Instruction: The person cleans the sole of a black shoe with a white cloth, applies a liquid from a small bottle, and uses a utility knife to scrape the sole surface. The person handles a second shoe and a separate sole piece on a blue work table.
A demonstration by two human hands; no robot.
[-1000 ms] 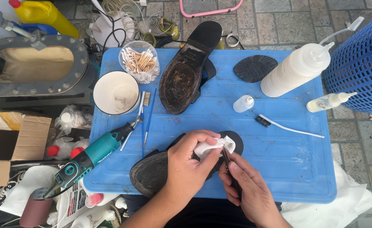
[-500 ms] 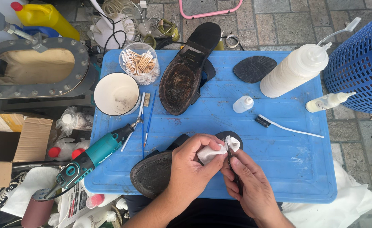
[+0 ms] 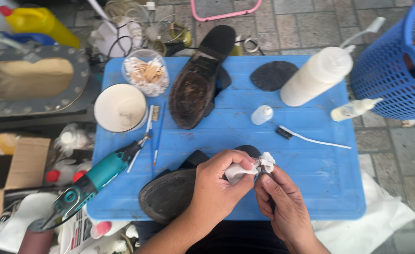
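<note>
Blue plastic forms the desk point(image 3: 311, 188), and both hands work at its near edge, with bare room only toward its right corner. Left hand point(image 3: 219, 181) is closed around a crumpled white cloth point(image 3: 245, 168), pressing it onto a thin dark tool pinched upright in the curled right hand point(image 3: 278, 202). Just left of the hands a black shoe point(image 3: 169, 193) lies sole up, overhanging that edge. Beyond the hands stand a small white bottle point(image 3: 262, 114) and a white-handled brush point(image 3: 311, 138); a teal rotary tool point(image 3: 94, 176) lies far left.
</note>
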